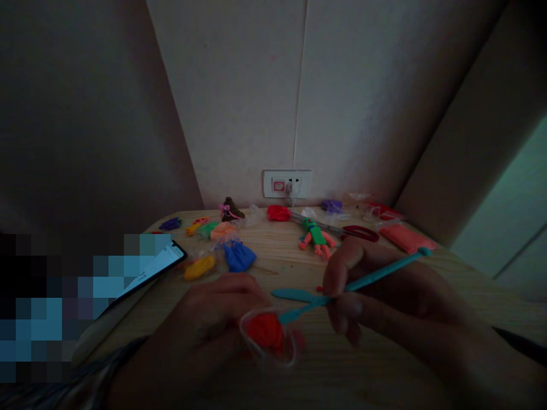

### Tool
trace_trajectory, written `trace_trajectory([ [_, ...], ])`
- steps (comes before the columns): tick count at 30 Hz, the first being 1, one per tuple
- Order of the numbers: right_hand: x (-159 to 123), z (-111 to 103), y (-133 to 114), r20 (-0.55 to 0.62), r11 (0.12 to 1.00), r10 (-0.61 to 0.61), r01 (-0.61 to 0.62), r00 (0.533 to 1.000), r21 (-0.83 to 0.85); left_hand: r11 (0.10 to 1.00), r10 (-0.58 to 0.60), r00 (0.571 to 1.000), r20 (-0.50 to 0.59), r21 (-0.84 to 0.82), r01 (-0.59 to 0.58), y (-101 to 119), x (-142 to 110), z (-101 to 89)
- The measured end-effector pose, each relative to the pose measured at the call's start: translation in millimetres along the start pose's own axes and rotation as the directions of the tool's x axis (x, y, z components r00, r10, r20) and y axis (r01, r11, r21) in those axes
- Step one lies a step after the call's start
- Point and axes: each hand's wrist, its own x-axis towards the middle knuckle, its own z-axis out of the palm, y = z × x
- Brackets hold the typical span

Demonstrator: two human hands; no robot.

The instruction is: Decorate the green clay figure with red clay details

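Note:
My left hand (213, 319) is closed around a clear plastic bag (273, 364) whose mouth gapes toward the right. Inside it is a lump of red modelling clay (265, 331). My right hand (363, 296) pinches two turquoise modelling tools (380, 271) that cross at the fingertips. One has a blade-like end pointing left; the other's flat tip reaches the red clay at the bag's mouth. Beyond my right hand lies a small clay figure (316, 234) with a green body and orange-pink limbs. Blue clay in a bag (238, 256) and yellow clay (200, 266) lie past my left hand.
Red-handled scissors (359, 232) lie behind the figure. Bagged coral clay (407, 237) is at the right, red clay (278, 213) and purple clay (331, 206) near the wall. A brown clay piece (231, 209) stands at the back. A lit phone (149, 270) is at the left edge.

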Motion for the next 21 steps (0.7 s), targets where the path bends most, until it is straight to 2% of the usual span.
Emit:
trace_trajectory([
  [5, -2, -6, 3, 0.021, 1.000, 0.018, -0.017, 1.000, -0.007, 1.000, -0.016, 1.000, 0.010, -0.010, 0.016, -3, -1, 0.4],
  [7, -1, -10, 2, 0.097, 0.999, 0.025, -0.021, 0.995, -0.040, 1.000, -0.013, 1.000, 0.005, -0.002, 0.013, -4, -1, 1.4],
  [10, 0, -13, -3, 0.268, 0.992, 0.066, -0.035, 0.961, -0.121, 1.000, -0.005, 1.000, -0.015, 0.000, 0.005, -4, -1, 2.2],
  [11, -1, -13, -4, 0.278, 0.990, 0.077, -0.039, 0.957, -0.138, 1.000, 0.000, 1.000, -0.019, 0.000, 0.000, -4, -1, 2.2],
  [14, -4, -11, -3, 0.146, 0.985, 0.058, -0.032, 0.988, -0.172, 1.000, -0.009, 1.000, -0.029, -0.020, 0.008, -4, -1, 1.7],
  [17, -8, -11, 0, 0.020, 0.976, 0.018, -0.013, 1.000, -0.216, 0.996, -0.053, 0.995, -0.090, -0.071, 0.046, -3, -1, 1.5],
  [21, -5, -13, -2, 0.024, 0.953, -0.014, 0.021, 1.000, -0.302, 0.989, -0.097, 0.984, -0.151, -0.127, 0.078, -3, -2, 2.1],
])
